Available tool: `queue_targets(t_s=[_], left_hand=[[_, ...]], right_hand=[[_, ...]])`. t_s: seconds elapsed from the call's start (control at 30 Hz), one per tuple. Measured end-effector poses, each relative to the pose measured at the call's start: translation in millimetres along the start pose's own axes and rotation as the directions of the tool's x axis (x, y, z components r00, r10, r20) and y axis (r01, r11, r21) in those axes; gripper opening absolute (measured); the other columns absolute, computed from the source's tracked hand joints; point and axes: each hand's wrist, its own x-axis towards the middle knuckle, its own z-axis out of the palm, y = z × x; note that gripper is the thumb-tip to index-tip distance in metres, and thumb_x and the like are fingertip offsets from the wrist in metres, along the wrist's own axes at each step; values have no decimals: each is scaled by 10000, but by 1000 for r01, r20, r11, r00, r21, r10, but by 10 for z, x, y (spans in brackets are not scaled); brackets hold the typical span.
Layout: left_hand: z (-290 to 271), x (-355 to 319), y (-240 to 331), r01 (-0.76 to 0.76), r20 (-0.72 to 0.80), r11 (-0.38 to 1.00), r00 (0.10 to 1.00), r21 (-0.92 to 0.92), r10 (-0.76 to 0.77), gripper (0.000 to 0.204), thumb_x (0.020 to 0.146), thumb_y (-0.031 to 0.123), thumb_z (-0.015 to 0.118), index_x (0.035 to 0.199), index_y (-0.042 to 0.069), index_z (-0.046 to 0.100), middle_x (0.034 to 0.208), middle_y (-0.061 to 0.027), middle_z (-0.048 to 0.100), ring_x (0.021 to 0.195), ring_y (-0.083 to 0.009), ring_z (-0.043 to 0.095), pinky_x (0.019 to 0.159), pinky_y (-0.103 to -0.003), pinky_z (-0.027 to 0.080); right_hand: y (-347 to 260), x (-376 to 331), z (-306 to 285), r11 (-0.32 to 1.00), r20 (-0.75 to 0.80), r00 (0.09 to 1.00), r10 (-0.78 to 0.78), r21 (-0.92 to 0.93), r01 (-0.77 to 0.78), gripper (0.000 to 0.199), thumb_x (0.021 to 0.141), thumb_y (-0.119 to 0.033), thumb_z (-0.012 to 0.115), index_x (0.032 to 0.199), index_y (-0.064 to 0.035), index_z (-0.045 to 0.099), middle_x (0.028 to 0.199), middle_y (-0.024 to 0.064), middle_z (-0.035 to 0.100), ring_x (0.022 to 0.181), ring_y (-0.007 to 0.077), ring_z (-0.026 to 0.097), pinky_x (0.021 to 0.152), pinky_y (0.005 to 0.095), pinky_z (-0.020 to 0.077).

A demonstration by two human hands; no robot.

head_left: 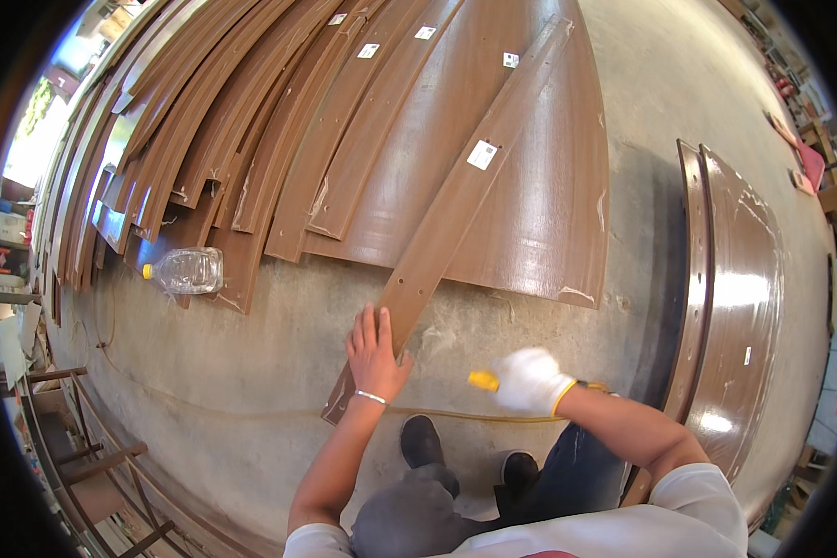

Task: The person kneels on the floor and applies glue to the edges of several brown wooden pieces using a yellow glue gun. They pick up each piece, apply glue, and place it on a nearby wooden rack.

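A long, narrow brown board [444, 205] with holes and a white label slants toward me across a wide brown panel [539, 200]. Near the board's close end, my bare left hand [378, 353] spans its width, with the fingers along the left side and the thumb by the right edge; a bracelet circles the wrist. My right hand [532, 381], in a white glove, is closed around a yellow-ended tool [483, 379] whose kind the fist hides. That hand is in the air, to the right of the board and apart from it.
Many brown boards [279, 139] lie fanned out at far left. A clear bottle [191, 271] lies beside them. At right stand or lean brown panels [739, 288]. A yellow hose [456, 416] crosses the concrete floor by my shoes [423, 442]. A metal frame [93, 465] stands lower left.
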Motion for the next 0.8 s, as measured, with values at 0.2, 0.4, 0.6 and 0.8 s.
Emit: queue_targets(t_s=[0.2, 0.4, 0.6, 0.8], left_hand=[[82, 516, 82, -165, 81, 986, 983, -33, 167, 1045, 816, 223, 816, 1646, 5, 220, 1732, -238, 155, 1612, -432, 120, 1282, -591, 186], [227, 621, 394, 236, 36, 956, 969, 175, -245, 1047, 810, 165, 797, 1647, -7, 192, 1676, -246, 276, 1511, -441, 339, 1210, -567, 322], [-167, 691, -169, 401, 577, 674, 815, -620, 46, 810, 778, 75, 705, 1533, -12, 423, 1392, -229, 593, 1217, -336, 639, 1000, -464, 538], [-336, 317, -629, 754, 687, 7, 595, -657, 416, 636, 854, 185, 693, 1432, -27, 532, 1327, -201, 657, 1161, -314, 677, 996, -467, 562]], right_hand=[[437, 139, -173, 955, -476, 830, 290, 199, -220, 298, 888, -372, 649, 958, -101, 752, 868, 176, 762, 825, 391, 747, 750, 503, 591], [212, 47, -89, 983, -206, 976, 67, 181, -29, 350, 900, -446, 682, 1032, -128, 740, 942, 196, 757, 910, 389, 740, 811, 498, 582], [850, 116, -358, 828, -552, 646, 527, 505, -244, 386, 931, -473, 667, 1022, -104, 740, 944, 174, 764, 938, 379, 739, 845, 480, 577], [1027, -4, -625, 729, -565, 492, 662, 638, -247, 390, 940, -496, 657, 991, -121, 748, 952, 151, 769, 933, 372, 740, 839, 477, 577]])
